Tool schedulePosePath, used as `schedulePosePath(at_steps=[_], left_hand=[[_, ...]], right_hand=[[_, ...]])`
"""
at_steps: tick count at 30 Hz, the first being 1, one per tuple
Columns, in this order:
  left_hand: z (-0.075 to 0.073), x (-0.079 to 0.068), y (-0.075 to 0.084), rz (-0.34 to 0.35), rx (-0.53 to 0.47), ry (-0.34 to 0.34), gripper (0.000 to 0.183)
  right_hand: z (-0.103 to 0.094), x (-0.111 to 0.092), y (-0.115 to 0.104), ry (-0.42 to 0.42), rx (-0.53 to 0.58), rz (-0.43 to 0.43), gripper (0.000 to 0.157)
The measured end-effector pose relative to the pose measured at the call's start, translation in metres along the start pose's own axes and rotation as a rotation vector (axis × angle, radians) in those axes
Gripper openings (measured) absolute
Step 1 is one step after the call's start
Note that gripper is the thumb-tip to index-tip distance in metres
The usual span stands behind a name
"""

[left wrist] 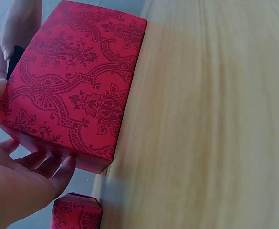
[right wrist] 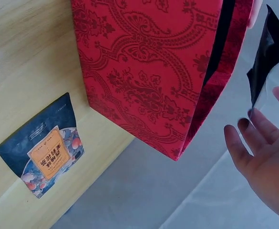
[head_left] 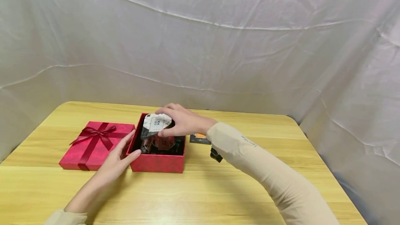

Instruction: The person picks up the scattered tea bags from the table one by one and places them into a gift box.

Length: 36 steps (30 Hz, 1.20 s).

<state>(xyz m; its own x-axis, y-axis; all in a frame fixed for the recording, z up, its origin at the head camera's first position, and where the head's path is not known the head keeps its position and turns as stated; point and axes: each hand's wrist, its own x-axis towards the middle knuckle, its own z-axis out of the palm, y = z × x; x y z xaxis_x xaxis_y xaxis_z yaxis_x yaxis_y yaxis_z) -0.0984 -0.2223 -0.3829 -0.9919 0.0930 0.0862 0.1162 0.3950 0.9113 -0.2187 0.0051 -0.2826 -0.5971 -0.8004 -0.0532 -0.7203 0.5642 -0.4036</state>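
Note:
A red patterned gift box (head_left: 157, 163) stands without its lid on the table. My left hand (head_left: 117, 159) rests on its left front corner, thumb at the rim and fingers along the outer left wall. In the left wrist view those fingers (left wrist: 63, 174) lie against the wall. Over the box, my right hand (head_left: 181, 120) pinches a white and black tea pouch (head_left: 156, 124) between thumb and fingers. Dark and reddish pouches (head_left: 165, 144) lie inside, partly hidden beneath it. The right wrist view catches only the held pouch's dark edge (right wrist: 265, 52).
The red lid (head_left: 75, 153) with its dark red ribbon bow (head_left: 99, 133) lies left of the box. A dark tea pouch with an orange label (right wrist: 48, 160) lies on the wooden table (head_left: 193, 197) to the right. Pale cloth (head_left: 193, 44) hangs behind.

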Motion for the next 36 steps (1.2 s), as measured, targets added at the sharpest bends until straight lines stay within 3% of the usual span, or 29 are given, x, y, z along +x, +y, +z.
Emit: schedulePosePath(at_steps=[9,23,30,36], left_hand=[[-0.001,-0.001,-0.002,0.005,-0.017,-0.005,0.071],[-0.002,-0.003,0.0,0.012,0.01,0.012,0.071],[-0.003,-0.004,-0.002,0.0,0.021,0.018,0.072],[-0.003,-0.004,-0.002,-0.005,0.028,0.02,0.072]], right_hand=[[0.003,-0.002,0.002,-0.02,0.024,0.035,0.069],[-0.006,-0.005,0.015,0.034,0.004,0.029,0.062],[-0.005,-0.009,0.033,0.104,0.057,0.075,0.062],[0.007,-0.014,0.066,0.188,0.086,0.145,0.059]])
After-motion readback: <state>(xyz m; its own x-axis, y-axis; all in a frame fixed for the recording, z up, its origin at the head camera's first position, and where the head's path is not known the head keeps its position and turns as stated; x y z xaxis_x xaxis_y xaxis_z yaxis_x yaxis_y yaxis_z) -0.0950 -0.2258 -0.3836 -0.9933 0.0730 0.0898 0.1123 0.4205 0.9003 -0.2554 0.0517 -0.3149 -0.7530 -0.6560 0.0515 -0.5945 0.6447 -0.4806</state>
